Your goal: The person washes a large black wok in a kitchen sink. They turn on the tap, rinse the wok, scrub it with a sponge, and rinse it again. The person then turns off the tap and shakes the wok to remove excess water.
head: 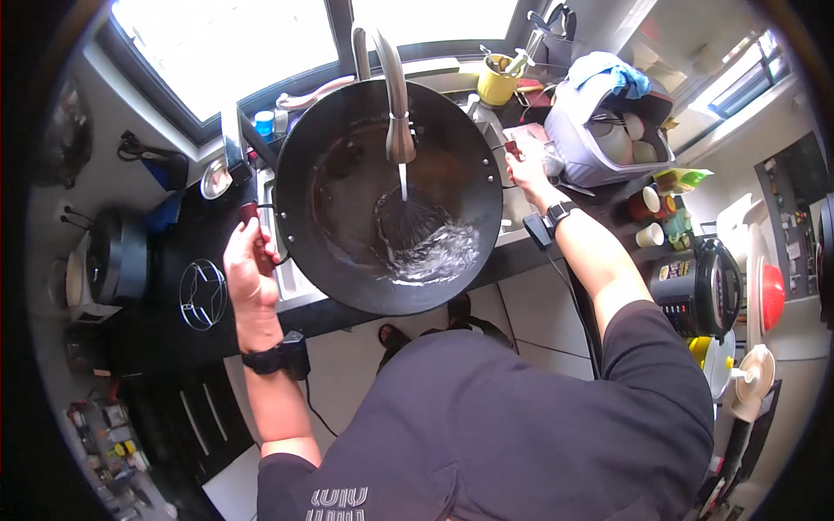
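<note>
A large dark wok (345,260) is held over the sink (306,292) by its two side handles. My left hand (251,257) grips the left reddish-brown handle (262,251). On the other side, my right hand (529,170) is closed around the matching right handle (512,151). Water runs from the brushed metal faucet (399,133) into the wok and splashes across its lower right inside. The wok hides most of the sink. Each of my wrists wears a black strap with a small box and a cable.
At the right stand a lilac dish tub (612,169) with bowls, several cups (644,202) and a multicooker (694,286). A yellow utensil holder (496,86) is behind the sink. Left on the dark counter lie a round wire rack (203,294) and a metal lid (215,180); a black pan (120,257) stands farther left.
</note>
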`<state>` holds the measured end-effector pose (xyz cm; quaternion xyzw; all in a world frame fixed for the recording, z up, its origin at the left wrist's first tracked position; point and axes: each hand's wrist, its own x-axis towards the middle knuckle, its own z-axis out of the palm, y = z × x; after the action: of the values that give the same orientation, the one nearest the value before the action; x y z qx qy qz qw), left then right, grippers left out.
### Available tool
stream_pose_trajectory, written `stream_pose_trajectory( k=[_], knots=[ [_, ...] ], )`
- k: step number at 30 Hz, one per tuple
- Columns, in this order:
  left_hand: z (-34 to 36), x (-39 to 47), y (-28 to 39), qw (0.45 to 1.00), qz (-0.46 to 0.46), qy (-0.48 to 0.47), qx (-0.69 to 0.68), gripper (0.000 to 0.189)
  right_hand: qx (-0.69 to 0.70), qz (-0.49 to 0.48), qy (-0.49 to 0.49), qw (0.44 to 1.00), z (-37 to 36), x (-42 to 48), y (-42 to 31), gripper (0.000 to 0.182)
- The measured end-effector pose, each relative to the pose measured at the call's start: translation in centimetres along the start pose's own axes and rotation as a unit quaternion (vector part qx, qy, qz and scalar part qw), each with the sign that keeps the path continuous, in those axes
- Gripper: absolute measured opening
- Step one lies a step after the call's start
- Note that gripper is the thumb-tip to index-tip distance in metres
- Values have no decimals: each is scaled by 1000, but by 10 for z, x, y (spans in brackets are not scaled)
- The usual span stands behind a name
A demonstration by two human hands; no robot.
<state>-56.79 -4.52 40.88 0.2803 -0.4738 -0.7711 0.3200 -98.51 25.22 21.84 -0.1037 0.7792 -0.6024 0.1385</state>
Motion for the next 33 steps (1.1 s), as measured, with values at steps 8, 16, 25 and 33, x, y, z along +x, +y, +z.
stream_pose_trajectory(
  k=[8,16,25,33],
  knots=[
    [3,-26,47,992,-104,-15,-72,31,-41,35,-172,984,4,-7,-4,26],
    [-29,-14,2,928,-288,0,-238,44,-257,-199,-121,938,-60,32,-19,42],
    [-37,20,-111,909,-374,38,-177,25,-476,-184,-120,851,-95,39,-159,41],
    [-9,49,-178,945,-303,45,-115,23,-357,-266,24,895,-98,-5,-223,31]
  ],
)
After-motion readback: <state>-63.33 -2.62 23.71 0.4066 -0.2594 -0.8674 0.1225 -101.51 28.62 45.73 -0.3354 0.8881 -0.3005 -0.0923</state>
